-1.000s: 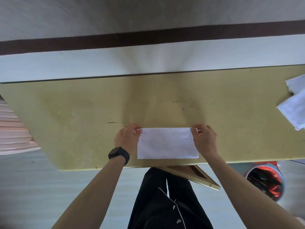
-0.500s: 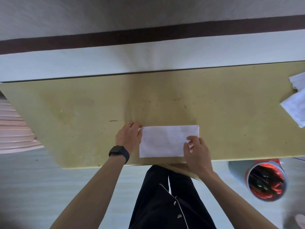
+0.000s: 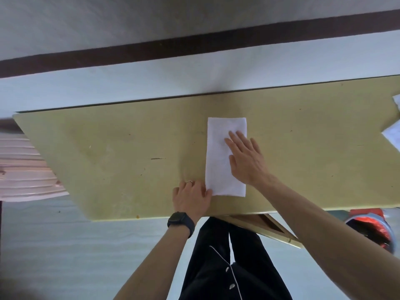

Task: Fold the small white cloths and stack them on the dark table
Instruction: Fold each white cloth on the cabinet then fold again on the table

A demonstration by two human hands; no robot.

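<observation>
A small white cloth [image 3: 218, 156], folded into a narrow rectangle, lies on the yellowish table [image 3: 108, 152] with its long side pointing away from me. My right hand [image 3: 244, 159] rests flat on the cloth's right half, fingers spread. My left hand [image 3: 190, 198] sits at the cloth's near left corner, fingers curled and thumb against that corner. A black watch is on my left wrist.
More white cloths [image 3: 392, 135] lie at the table's right edge, partly cut off. A round bin with red contents [image 3: 372, 230] stands on the floor at the lower right. A wooden frame [image 3: 270, 228] sticks out under the table's near edge. Something with pink stripes [image 3: 26, 169] is at the left.
The cloth has turned a quarter turn and now lies lengthwise away from me. My right hand left the corner and lies flat on top. My left hand stays at a corner.
</observation>
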